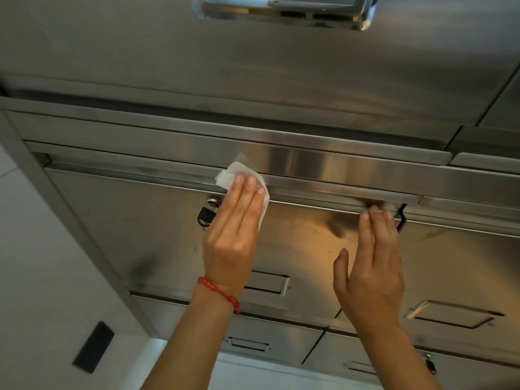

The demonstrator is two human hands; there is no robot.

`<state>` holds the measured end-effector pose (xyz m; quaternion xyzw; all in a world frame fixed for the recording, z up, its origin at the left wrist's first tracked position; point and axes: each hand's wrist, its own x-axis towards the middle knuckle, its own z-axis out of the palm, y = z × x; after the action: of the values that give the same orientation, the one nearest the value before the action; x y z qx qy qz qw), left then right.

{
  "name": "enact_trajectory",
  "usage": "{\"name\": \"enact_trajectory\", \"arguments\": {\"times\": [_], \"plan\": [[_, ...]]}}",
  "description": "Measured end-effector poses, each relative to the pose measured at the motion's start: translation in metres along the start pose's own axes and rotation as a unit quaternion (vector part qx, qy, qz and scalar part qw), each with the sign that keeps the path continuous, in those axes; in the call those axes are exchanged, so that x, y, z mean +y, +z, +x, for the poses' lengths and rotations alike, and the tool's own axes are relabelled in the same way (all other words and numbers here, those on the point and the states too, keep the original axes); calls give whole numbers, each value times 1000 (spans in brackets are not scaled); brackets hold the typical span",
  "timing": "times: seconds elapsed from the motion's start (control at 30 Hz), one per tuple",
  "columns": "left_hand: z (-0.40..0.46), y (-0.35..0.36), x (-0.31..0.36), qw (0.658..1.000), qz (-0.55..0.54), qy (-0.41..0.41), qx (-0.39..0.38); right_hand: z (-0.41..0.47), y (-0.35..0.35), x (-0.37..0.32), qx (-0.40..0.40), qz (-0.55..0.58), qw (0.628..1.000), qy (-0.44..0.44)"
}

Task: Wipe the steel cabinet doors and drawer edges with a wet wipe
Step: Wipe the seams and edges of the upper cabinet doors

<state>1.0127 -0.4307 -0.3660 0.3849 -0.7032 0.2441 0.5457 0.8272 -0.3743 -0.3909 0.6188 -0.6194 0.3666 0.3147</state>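
A steel cabinet fills the view, with a large steel door (pixel 157 235) below a long horizontal drawer edge (pixel 323 164). My left hand (pixel 235 226) lies flat with straight fingers and presses a white wet wipe (pixel 233 173) against the top edge of the door. The wipe sticks out past my fingertips, up and to the left. My right hand (pixel 371 266) is flat too, its fingertips touching the door's upper edge further right. It holds nothing. A red string bracelet (pixel 219 294) is on my left wrist.
A small black padlock (pixel 206 213) hangs on the door just left of my left hand. Recessed handles (pixel 267 282) sit in the lower doors and drawers. A chrome handle (pixel 284 9) is at the top. A white wall (pixel 42 263) with a dark rectangular plate (pixel 94 347) lies at left.
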Motion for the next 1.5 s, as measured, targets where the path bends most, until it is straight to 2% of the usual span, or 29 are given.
{"name": "enact_trajectory", "arguments": {"times": [0.17,0.37,0.57,0.8,1.07,1.3,1.5], "plan": [[0,-6,-11,999,11,30,-29,0,1,-1,5,3,1000,-1],[-1,-4,-2,1000,7,-20,-7,0,2,-2,7,7,1000,2],[2,1,13,999,-19,19,-38,0,0,-1,-1,5,1000,3],[1,-5,3,1000,0,-6,-20,0,-1,-1,-1,-5,1000,0],[6,-5,8,998,-16,32,-50,1,-1,-2,-1,-2,1000,4],[3,-11,-3,999,11,5,-37,0,-1,-2,4,-5,1000,3],[8,-5,6,998,-22,34,-51,1,0,-4,1,-1,1000,7]]}}
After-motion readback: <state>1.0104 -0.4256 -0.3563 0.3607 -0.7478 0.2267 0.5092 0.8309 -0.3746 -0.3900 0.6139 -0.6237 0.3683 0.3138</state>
